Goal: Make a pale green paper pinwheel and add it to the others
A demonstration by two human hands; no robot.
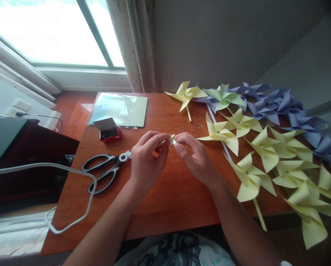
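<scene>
My left hand [148,159] is closed around a thin pale yellow paper stick [171,137], most of it hidden by the fingers. My right hand [193,156] meets it at the stick's end, thumb and fingers pinching a small pale, whitish part. Whether that part belongs to the stick I cannot tell. Black-and-grey scissors [117,164] lie left of my left hand, their blades running under it. A small open red box [109,133] of dark little pins or nails stands behind the scissors. Yellow paper pinwheels [248,177] lie to the right of my right hand.
A clear sleeve of pale paper sheets [118,109] lies at the table's back left. One green pinwheel [224,96] and several purple pinwheels [282,101] cover the back right. A white strip [226,151] runs beneath the yellow ones. A white cable [92,199] loops over the left edge.
</scene>
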